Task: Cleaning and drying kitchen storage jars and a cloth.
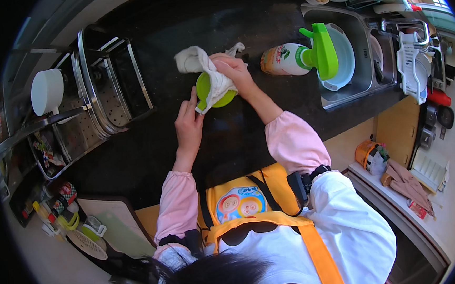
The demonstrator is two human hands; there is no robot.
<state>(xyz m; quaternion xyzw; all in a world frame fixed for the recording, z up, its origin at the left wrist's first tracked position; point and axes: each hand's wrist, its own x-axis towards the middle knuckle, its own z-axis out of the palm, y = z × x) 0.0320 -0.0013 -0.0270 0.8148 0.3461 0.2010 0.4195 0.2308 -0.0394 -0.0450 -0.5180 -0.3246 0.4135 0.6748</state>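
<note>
My left hand [188,125] grips the short handle of a round lime-green container [203,84], whose exact kind is partly hidden by cloth. A crumpled white cloth [219,88] lies across that green piece, and my right hand [235,71] presses and holds the cloth against it. Both hands are above the dark countertop [235,137]. To the right of my right hand, a spray bottle [289,59] with a bright green trigger head lies along the counter, its head reaching over the sink edge.
At right, a steel sink [362,89] holds a pale blue basin [346,60]. A white dish rack [412,65] stands beyond it. Metal racks [140,77] and a white pot [48,91] are on the left. Cutting boards [116,225] lean at lower left.
</note>
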